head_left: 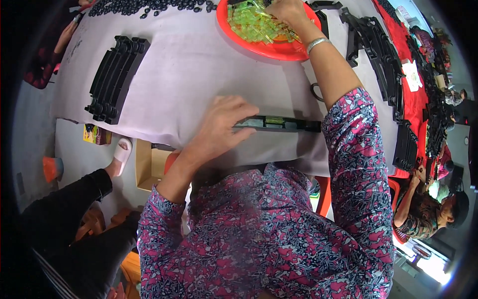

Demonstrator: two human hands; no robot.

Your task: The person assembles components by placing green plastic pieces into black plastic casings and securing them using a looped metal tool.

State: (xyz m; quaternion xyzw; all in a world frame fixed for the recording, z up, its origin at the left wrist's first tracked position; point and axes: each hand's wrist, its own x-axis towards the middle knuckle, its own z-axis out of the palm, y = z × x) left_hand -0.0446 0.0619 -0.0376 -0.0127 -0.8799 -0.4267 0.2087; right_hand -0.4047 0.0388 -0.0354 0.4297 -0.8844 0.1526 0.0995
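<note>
On the cloth before me lies a black spirit level body [294, 124] with a yellow-green vial at its middle. My left hand [219, 119] closes on its left end, thumb on the near side and fingers on the far side. The right end lies by my right sleeve. Farther off, my right hand [289, 11] reaches into a red round tray [259, 49] heaped with clear yellow-green vials [249, 24]. Its fingers are bent down and drawn together among the vials; their tips are partly hidden, so what they pinch does not show.
Stacked black level bodies [115, 79] stand at the left; more [376, 55] lie along the right. Small black parts [149, 6] are scattered at the far edge. A black ring [315, 91] lies near my right forearm. Other people sit at both sides; a cardboard box [149, 167] is below the table.
</note>
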